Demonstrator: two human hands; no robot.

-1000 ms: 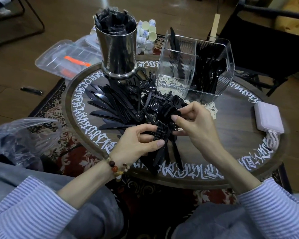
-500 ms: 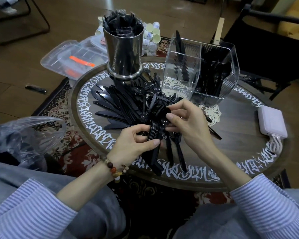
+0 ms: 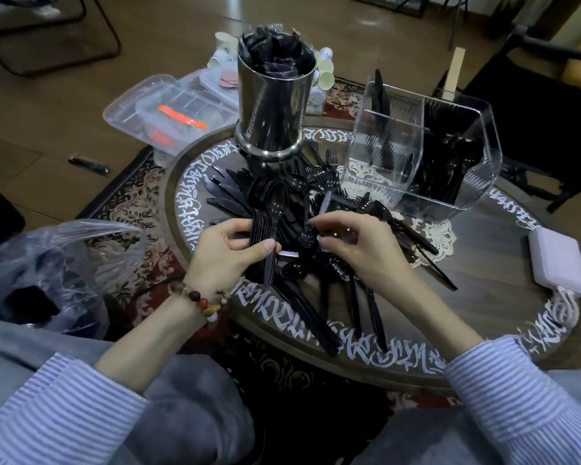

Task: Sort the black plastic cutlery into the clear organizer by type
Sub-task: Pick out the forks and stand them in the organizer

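My left hand [image 3: 225,253] grips a nested stack of black spoons [image 3: 269,209] by the handles, bowls pointing away from me. Beside it, my right hand [image 3: 353,246] pinches a single black spoon [image 3: 307,238] just above the loose pile of black cutlery [image 3: 316,280] spread over the round table. The clear organizer [image 3: 457,156] stands at the back right of the table. Its left compartment holds a few knives and its right compartment holds many dark pieces.
A steel canister [image 3: 272,105] stuffed with black wrappers stands behind the pile. A pale power bank [image 3: 557,263] with a cord lies at the table's right edge. A clear plastic bag [image 3: 57,263] sits at my left. Plastic trays [image 3: 171,109] and small cups lie on the floor beyond.
My left hand has moved left with the spoon stack and turned it upright. My right hand has let go of the stack and now pinches one spoon over the pile.
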